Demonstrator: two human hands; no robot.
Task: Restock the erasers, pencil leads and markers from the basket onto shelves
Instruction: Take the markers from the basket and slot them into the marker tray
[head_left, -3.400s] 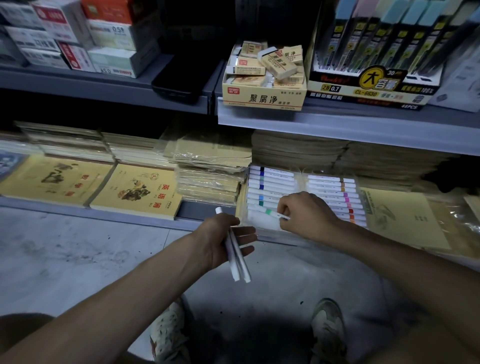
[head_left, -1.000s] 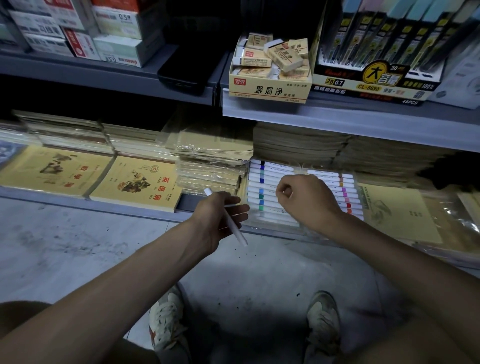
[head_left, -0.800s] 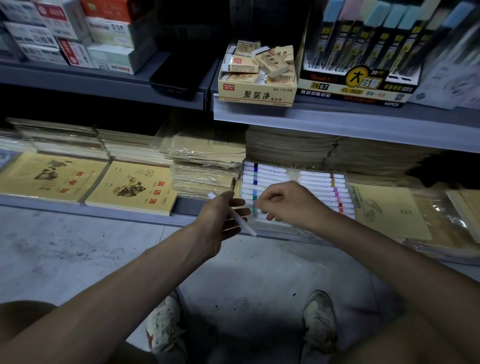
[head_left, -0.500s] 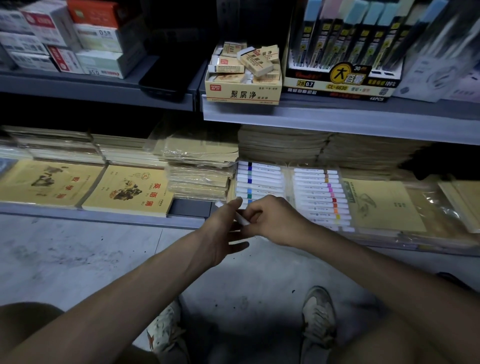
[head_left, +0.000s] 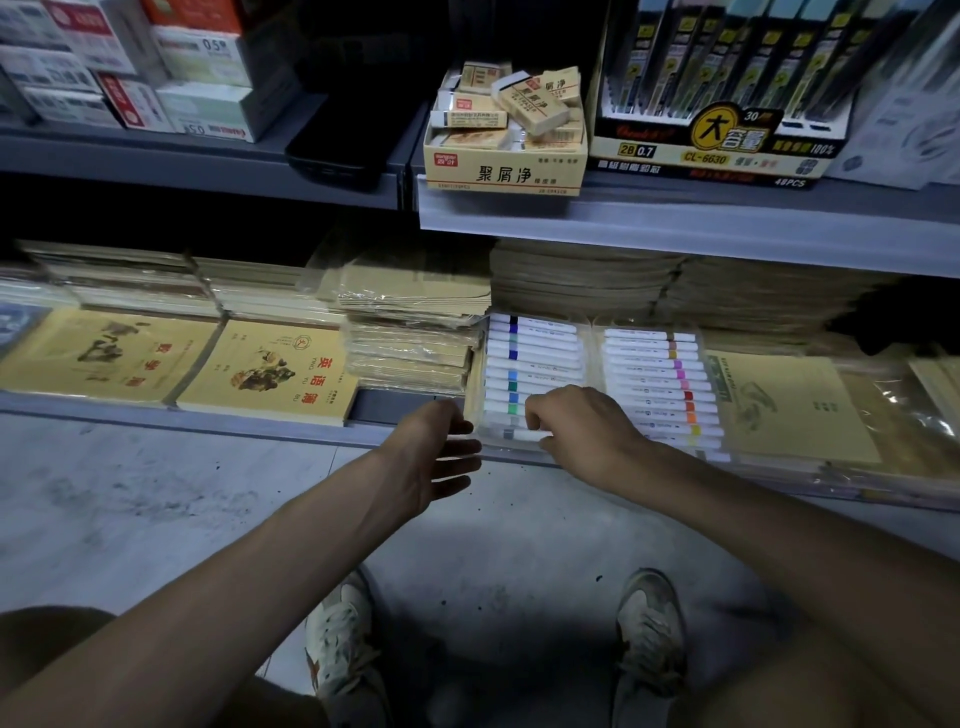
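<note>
Two clear trays of white markers (head_left: 540, 358) with coloured bands lie on the lower shelf (head_left: 208, 423). My right hand (head_left: 576, 423) pinches one white marker (head_left: 519, 434) at the front of the left tray. Just left of that tray, my left hand (head_left: 439, 457) hovers with fingers spread and holds nothing. On the upper shelf (head_left: 675, 228) stand a box of erasers (head_left: 506, 130) and a display of pencil leads (head_left: 727, 98). The basket is out of view.
Yellow exercise books (head_left: 270, 371) and wrapped paper stacks (head_left: 415, 332) fill the lower shelf to the left. Small boxes (head_left: 156, 67) sit on the upper left shelf. Grey floor and my two shoes (head_left: 343, 644) lie below.
The last marker passed from my left hand to my right hand, which now sets it at the front of the left tray. My left hand has emptied and opened.
</note>
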